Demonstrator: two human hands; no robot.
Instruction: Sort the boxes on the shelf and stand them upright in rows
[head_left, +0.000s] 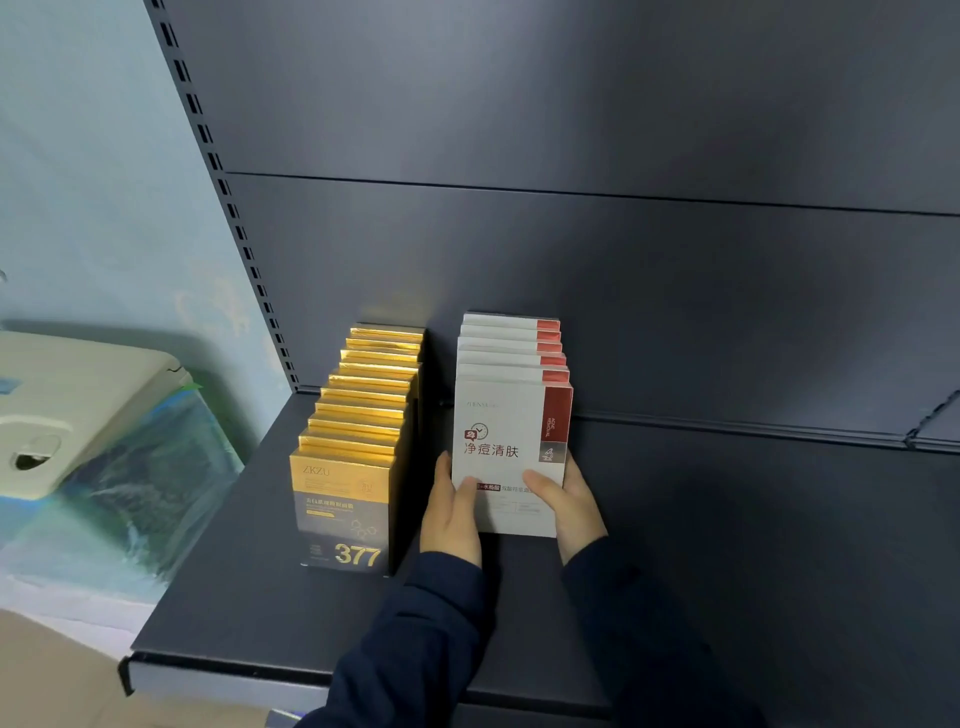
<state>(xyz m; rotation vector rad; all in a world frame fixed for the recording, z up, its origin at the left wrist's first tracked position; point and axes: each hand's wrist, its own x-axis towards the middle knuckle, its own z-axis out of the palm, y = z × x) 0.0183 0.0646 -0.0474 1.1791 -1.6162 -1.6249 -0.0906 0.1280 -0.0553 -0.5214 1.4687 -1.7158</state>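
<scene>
Two rows of boxes stand upright on the dark grey shelf (727, 545). On the left runs a row of several gold and black boxes (345, 499), the front one marked 377. To its right stands a row of several white boxes with red corners (506, 441). My left hand (452, 512) presses the left side of the front white box, thumb on its face. On the box's right side, my right hand (569, 501) grips the same way. Both hands hold the front white box upright against the row behind it.
The shelf's back panel (623, 260) rises behind the rows, with a slotted upright post (228, 208) at its left. Left of the shelf sits a beige appliance (78, 405) over plastic-wrapped goods. Bare shelf surface stretches to the right of the white row.
</scene>
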